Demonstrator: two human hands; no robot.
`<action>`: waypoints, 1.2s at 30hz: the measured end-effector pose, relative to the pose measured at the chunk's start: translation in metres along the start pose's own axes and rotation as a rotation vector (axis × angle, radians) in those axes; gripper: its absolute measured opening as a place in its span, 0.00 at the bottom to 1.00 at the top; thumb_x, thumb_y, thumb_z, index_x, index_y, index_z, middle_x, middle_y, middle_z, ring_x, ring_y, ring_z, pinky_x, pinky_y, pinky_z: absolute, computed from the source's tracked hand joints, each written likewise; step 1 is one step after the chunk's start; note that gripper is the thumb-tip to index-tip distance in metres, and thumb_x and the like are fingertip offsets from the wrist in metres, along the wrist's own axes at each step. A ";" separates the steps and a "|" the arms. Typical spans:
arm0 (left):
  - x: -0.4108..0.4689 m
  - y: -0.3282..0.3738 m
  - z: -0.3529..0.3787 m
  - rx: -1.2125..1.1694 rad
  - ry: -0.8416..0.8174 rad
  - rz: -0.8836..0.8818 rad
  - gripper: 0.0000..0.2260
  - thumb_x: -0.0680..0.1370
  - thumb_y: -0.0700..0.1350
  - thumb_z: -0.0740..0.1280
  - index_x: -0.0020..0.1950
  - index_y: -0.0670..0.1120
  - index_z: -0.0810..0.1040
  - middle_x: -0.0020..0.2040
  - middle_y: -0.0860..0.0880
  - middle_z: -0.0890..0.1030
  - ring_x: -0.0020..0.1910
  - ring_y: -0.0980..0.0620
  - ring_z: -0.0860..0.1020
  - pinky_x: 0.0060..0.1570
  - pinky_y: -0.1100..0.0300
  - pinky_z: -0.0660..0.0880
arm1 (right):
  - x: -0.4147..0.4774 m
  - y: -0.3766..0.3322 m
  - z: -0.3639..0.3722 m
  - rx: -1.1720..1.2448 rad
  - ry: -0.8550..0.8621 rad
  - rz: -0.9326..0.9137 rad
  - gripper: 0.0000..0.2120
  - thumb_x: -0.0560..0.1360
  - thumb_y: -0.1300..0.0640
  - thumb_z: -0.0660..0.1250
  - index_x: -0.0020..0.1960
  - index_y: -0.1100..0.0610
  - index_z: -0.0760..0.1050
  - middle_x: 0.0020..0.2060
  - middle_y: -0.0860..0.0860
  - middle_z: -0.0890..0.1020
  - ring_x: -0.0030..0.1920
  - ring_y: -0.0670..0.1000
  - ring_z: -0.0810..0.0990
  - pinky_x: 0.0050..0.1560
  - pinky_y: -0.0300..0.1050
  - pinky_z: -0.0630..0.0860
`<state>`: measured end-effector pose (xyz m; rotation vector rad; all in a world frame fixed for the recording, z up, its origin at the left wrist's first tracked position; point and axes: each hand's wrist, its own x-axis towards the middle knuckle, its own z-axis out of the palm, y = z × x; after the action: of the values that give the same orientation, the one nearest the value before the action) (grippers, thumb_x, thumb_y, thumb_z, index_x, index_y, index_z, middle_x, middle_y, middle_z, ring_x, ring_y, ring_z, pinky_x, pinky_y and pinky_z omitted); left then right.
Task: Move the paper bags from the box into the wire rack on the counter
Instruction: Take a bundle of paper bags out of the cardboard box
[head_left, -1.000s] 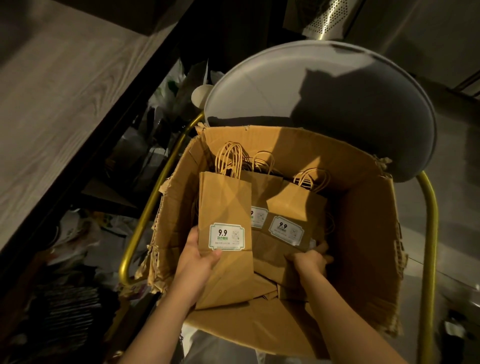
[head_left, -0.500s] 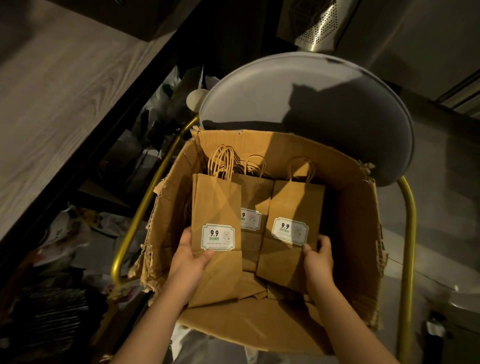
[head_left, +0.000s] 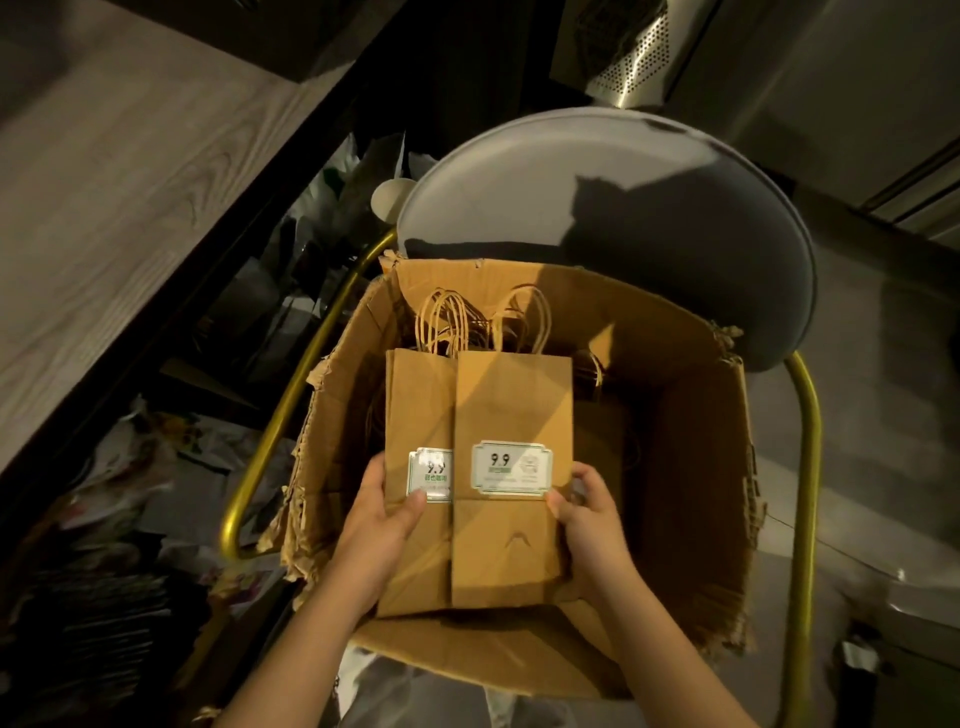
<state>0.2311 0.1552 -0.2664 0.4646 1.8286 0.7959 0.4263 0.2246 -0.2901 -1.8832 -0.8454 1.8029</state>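
Overlapping paper bags (head_left: 511, 405) are held inside the box (head_left: 675, 441). Opposite edges are gripped by the left hand (head_left: 374, 540) and right hand (head_left: 592, 522).

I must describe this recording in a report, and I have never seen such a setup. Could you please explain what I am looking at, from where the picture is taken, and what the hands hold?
There is no machine here. A person works with bare hands, and a camera worn on the head looks forward and down, so you see both forearms from above. The left hand and the right hand grip a small bundle of flat brown paper bags from either side, with the thumbs on the front. The bags have twisted paper handles and white stickers printed "9.9". The hands hold them in the open top of a worn cardboard box. The box appears to stand on a chair with a round grey back and a gold metal frame. The wooden counter runs along the left. The wire rack is not in view.
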 end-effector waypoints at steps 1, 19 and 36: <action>0.000 0.000 0.000 -0.012 0.000 0.003 0.24 0.78 0.47 0.66 0.71 0.59 0.62 0.62 0.56 0.75 0.61 0.51 0.74 0.59 0.50 0.72 | 0.001 0.002 0.007 -0.006 -0.010 0.008 0.13 0.79 0.64 0.62 0.53 0.45 0.73 0.54 0.49 0.81 0.54 0.52 0.81 0.57 0.58 0.78; 0.002 -0.013 -0.001 -0.060 -0.006 0.028 0.29 0.74 0.37 0.71 0.68 0.59 0.65 0.58 0.57 0.78 0.58 0.54 0.77 0.60 0.49 0.73 | 0.008 0.021 0.052 -0.076 -0.202 0.027 0.23 0.78 0.57 0.66 0.70 0.45 0.64 0.59 0.48 0.81 0.57 0.47 0.80 0.53 0.40 0.78; 0.007 -0.014 -0.004 -0.022 0.099 -0.058 0.31 0.77 0.39 0.67 0.73 0.61 0.58 0.61 0.59 0.71 0.62 0.53 0.70 0.67 0.45 0.67 | 0.061 0.020 0.041 -0.061 0.028 0.409 0.20 0.75 0.59 0.70 0.66 0.53 0.71 0.57 0.54 0.78 0.57 0.57 0.77 0.64 0.57 0.73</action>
<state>0.2256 0.1485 -0.2803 0.3615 1.9139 0.8110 0.3877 0.2454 -0.3530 -2.2420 -0.5362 1.9912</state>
